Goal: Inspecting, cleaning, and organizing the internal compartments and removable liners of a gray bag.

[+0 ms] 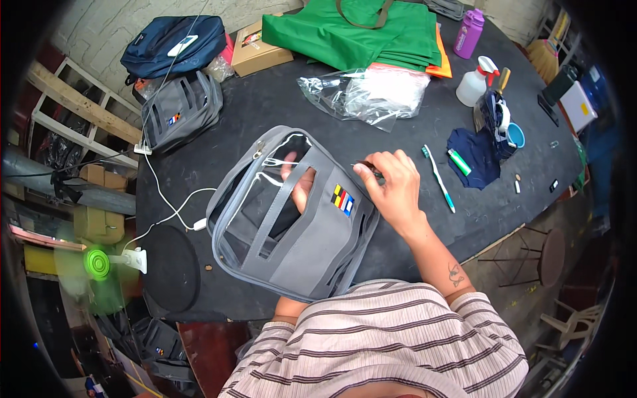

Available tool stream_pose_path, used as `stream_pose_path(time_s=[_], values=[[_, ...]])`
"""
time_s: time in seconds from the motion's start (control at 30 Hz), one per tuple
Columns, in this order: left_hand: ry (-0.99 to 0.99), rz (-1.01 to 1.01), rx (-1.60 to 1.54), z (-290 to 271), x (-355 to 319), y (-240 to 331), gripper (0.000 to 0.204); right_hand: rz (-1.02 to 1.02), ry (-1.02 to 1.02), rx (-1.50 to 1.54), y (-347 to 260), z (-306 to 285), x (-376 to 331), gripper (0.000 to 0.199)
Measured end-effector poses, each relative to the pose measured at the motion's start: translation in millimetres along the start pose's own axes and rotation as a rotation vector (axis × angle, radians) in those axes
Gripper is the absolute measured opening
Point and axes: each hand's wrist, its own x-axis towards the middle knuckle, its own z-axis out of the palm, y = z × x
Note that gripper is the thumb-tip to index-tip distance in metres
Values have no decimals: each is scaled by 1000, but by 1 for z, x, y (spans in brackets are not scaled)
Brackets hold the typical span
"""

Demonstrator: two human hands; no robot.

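Observation:
A grey bag (292,259) with a clear window, a zip and a small multicoloured patch stands tilted before me at the table's near edge. My left hand (304,189) is inside it, partly visible behind a grey strip; its visible fingers look spread, and the bag hides the rest. White cord or piping (269,178) shows near these fingers. Right of the bag's upper edge, my right hand (393,182) is closed around a small dark metal tool (371,170) with a thin tip. Fingers cover most of this tool, so its exact kind is unclear.
Beyond the bag lie clear plastic bags (371,96), green fabric bags (345,36) and another grey bag (182,113). At right are a toothbrush (439,179), dark blue cloth (472,162) and spray bottle (472,86). A green fan (98,264) spins at the left edge.

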Motion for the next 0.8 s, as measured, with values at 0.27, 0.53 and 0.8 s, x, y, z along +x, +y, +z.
stream_pose_path(time_s=[0.27,0.53,0.8], values=[[47,133,25,7,-2,6,60,-100,67,71,-2,8,3,17],[25,245,53,-12,13,-4,62,-97,-38,458,3,16,1,18],[-100,256,90,-17,6,-3,64,118,180,383,43,41,34,2]])
